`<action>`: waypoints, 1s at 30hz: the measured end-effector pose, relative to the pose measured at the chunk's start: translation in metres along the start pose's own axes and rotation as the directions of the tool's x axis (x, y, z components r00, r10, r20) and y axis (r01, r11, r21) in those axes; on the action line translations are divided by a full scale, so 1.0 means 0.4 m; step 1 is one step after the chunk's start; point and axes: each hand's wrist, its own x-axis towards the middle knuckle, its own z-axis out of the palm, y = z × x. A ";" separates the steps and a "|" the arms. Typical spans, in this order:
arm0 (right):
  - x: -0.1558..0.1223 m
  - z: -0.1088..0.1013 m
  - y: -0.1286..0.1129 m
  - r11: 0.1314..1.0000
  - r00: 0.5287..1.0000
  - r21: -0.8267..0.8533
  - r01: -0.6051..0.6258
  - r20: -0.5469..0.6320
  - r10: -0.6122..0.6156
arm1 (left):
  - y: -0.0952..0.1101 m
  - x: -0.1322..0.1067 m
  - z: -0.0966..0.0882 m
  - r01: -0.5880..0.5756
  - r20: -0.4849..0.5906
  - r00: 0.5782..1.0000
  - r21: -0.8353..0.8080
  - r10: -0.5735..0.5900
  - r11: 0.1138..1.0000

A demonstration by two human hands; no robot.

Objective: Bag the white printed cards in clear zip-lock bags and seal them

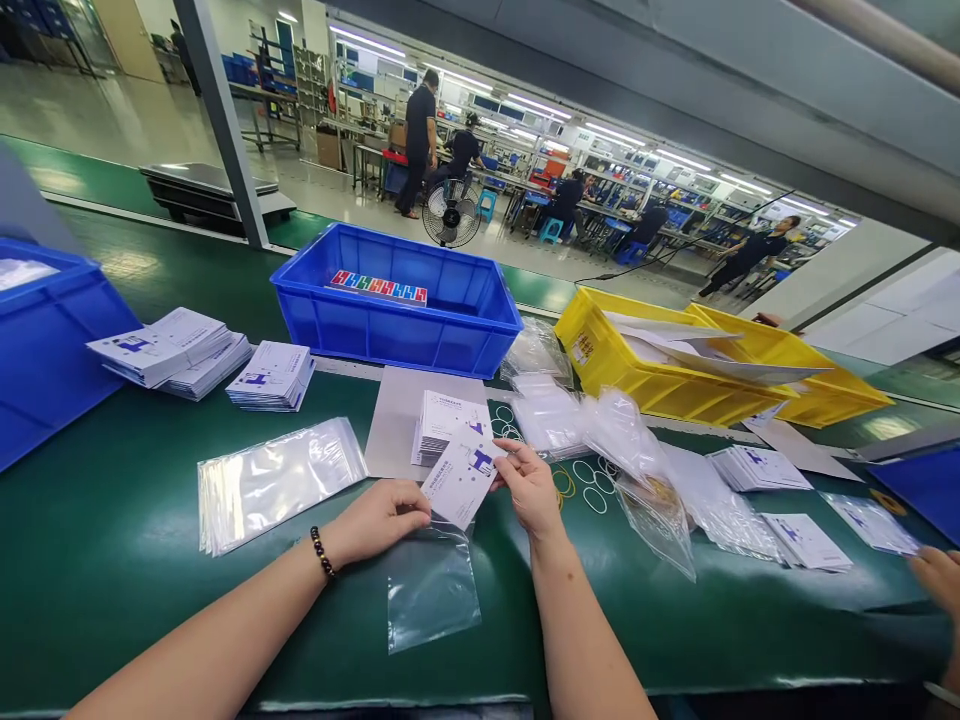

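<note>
My right hand [531,488] pinches the upper right corner of a white printed booklet [459,482] with a purple picture. The booklet is tilted, its lower end at the mouth of a clear plastic bag [435,595] lying on the green table. My left hand [384,518] is closed at the bag's mouth, thumb and fingers on the bag's edge beside the booklet; whether it also grips the booklet I cannot tell. Just behind stands a stack of the same booklets [442,415] on grey card [390,420]. Left of it lies a pile of flat clear bags [274,485].
A blue bin [397,335] and yellow bins [645,385] line the back. More booklet stacks [180,345] lie left, beside another blue bin [52,350]. Rubber bands [592,490] and filled bags [555,420] lie right. Another person's hand [937,580] shows at the right edge.
</note>
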 end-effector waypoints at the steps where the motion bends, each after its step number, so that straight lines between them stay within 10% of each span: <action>1: -0.001 0.001 0.001 1.000 0.999 -0.027 -0.014 0.043 0.015 | 0.000 0.001 0.000 0.016 -0.013 1.000 -0.027 -0.016 1.000; 9: -0.022 0.025 -0.016 0.962 0.856 -0.265 0.069 0.511 0.080 | -0.003 0.001 0.035 -0.002 -0.134 0.991 -0.088 -0.010 0.996; 17: -0.031 0.034 -0.019 0.942 0.862 -0.326 0.080 0.496 0.098 | -0.012 0.004 0.033 -0.065 -0.308 0.951 -0.272 -0.023 0.960; 23: -0.034 0.029 -0.031 0.917 0.662 -0.383 0.112 0.717 0.218 | -0.008 0.005 0.041 -0.042 -0.309 0.949 -0.331 -0.066 0.943; 30: -0.037 0.036 -0.021 0.948 0.820 -0.298 -0.111 0.511 0.257 | -0.006 0.012 0.026 0.214 -0.060 0.942 -0.649 -0.330 0.730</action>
